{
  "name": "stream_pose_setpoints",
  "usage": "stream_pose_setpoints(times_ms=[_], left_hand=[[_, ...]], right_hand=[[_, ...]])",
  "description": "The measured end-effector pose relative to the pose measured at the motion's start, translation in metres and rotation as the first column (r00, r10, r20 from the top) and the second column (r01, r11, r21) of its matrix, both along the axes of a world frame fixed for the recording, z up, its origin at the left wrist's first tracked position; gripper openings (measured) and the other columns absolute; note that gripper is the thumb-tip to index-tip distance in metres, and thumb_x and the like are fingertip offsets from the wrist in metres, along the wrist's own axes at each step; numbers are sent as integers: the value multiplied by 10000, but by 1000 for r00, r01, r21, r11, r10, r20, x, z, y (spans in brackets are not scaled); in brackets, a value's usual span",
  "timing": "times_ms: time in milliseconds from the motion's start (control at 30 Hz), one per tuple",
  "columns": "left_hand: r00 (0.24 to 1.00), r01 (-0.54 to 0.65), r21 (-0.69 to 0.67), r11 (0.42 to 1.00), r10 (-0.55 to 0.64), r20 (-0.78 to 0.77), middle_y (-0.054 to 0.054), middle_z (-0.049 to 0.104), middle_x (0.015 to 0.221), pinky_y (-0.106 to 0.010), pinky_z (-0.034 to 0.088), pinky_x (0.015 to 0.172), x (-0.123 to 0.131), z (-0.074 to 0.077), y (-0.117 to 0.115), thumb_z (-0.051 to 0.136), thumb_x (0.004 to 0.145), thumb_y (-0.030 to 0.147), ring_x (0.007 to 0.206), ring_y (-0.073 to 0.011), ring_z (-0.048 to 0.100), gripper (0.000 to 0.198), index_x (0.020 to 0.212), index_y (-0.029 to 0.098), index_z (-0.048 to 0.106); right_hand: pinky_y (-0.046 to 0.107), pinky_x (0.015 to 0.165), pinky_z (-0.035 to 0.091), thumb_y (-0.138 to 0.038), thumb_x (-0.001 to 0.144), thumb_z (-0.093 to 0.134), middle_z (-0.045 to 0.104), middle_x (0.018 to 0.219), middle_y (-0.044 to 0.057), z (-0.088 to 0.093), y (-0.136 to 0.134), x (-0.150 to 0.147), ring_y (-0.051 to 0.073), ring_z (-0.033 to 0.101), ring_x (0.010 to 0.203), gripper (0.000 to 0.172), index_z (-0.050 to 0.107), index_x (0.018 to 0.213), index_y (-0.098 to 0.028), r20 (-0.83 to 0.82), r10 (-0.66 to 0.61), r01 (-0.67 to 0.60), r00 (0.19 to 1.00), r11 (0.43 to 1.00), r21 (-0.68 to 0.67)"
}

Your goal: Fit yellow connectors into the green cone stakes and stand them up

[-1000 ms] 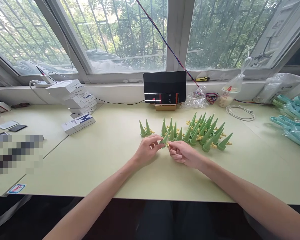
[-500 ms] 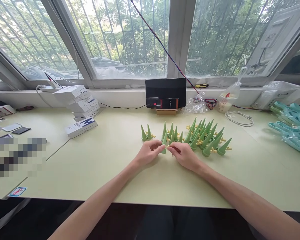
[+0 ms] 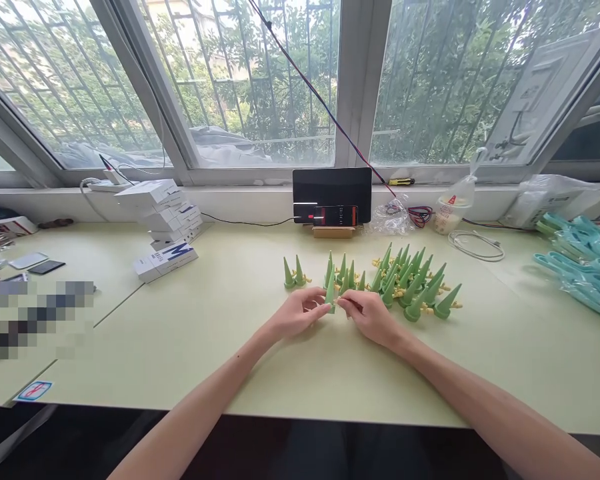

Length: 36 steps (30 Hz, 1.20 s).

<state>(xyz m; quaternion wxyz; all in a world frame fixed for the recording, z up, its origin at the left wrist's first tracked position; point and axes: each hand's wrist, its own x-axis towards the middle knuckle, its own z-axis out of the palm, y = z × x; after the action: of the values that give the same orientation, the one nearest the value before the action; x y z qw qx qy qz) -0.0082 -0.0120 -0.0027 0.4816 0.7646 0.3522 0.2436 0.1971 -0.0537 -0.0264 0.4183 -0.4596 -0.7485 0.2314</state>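
My left hand [image 3: 300,311] has its thumb and fingers closed on a green cone-shaped piece [image 3: 331,293], held upright with its round base down. Close by on the right, the fingertips of my right hand [image 3: 370,315] are pinched together beside the cone. Whatever lies in that pinch is too small to make out. Behind my hands stand more green cones with small yellow parts at their sides: a pair of cones [image 3: 294,272] to the left, and a dense group of cones [image 3: 415,280] to the right.
A dark screen [image 3: 333,187] with a phone [image 3: 341,215] before it stands at the back. White boxes [image 3: 165,260] are stacked on the left. A bagged cup [image 3: 450,210], a coiled white cable [image 3: 476,245] and teal plastic parts [image 3: 580,267] lie right.
The whole view has tilted slightly, so the table sits a little lower in the picture. Both hands stay at the same cone, with only slight finger movement.
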Motion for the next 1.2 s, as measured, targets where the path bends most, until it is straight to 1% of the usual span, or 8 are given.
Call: stream_pose_setpoints(times_ms=[267,600,733,833,900,1000,1067,1200], left_hand=[[997,8,-82,997,-1,80,10,534,690,-221,382,499,0,3,-2,607,858,471,534,-83,438,358,1040,165,640],[998,18,-54,998,-14,67,-26,594,790,-215,410,490,1,-5,-2,624,842,481,597,-103,510,390,1061,160,635],[996,13,-31,999,-10,94,-52,628,890,-207,394,487,1,-7,-2,638,834,464,598,-89,495,380,1056,157,626],[993,21,18,1000,-23,111,-60,621,974,-216,398,526,2,-7,-3,646,839,422,603,-73,467,333,1040,157,635],[994,19,59,998,-25,105,-29,609,886,-217,383,529,2,-8,-4,637,851,402,576,-66,425,300,1035,165,645],[997,-23,121,992,14,76,20,544,694,-212,344,493,3,-11,-4,630,859,389,527,-66,358,296,1057,171,660],[996,-46,183,982,31,84,-6,582,751,-214,373,509,3,-13,-4,630,859,369,563,-78,399,297,1076,171,674],[990,-61,260,964,25,138,-79,641,993,-220,421,547,5,-14,-3,619,871,328,678,-108,491,290,1114,191,699]], right_hand=[[265,590,334,-328,1001,388,485,631,-11,1,0,1,140,426,582,346,446,682,-204,48,38,-38,998,999,14],[266,575,300,-325,999,362,451,624,-10,-4,-2,0,138,376,573,347,418,679,-205,59,26,-28,998,999,31],[262,558,290,-361,988,386,426,591,-23,2,-6,-2,125,353,550,360,449,674,-196,-20,26,-26,999,999,-21],[259,518,282,-428,968,424,399,539,-36,6,-9,-5,116,338,505,382,479,671,-194,-135,7,-29,991,986,-163],[251,464,262,-468,953,444,350,487,-56,8,-10,-7,102,305,442,394,474,666,-199,-261,4,-89,965,945,-315],[228,391,204,-500,921,497,306,473,-80,9,-10,-8,74,268,372,398,463,661,-201,-476,-14,-249,879,839,-484],[206,369,167,-505,885,558,317,496,-85,9,-8,-8,57,271,363,394,469,660,-193,-582,-54,-343,811,763,-548],[171,351,122,-468,821,653,273,496,-108,11,-6,-7,34,229,370,372,474,664,-181,-705,-173,-495,688,599,-630]])
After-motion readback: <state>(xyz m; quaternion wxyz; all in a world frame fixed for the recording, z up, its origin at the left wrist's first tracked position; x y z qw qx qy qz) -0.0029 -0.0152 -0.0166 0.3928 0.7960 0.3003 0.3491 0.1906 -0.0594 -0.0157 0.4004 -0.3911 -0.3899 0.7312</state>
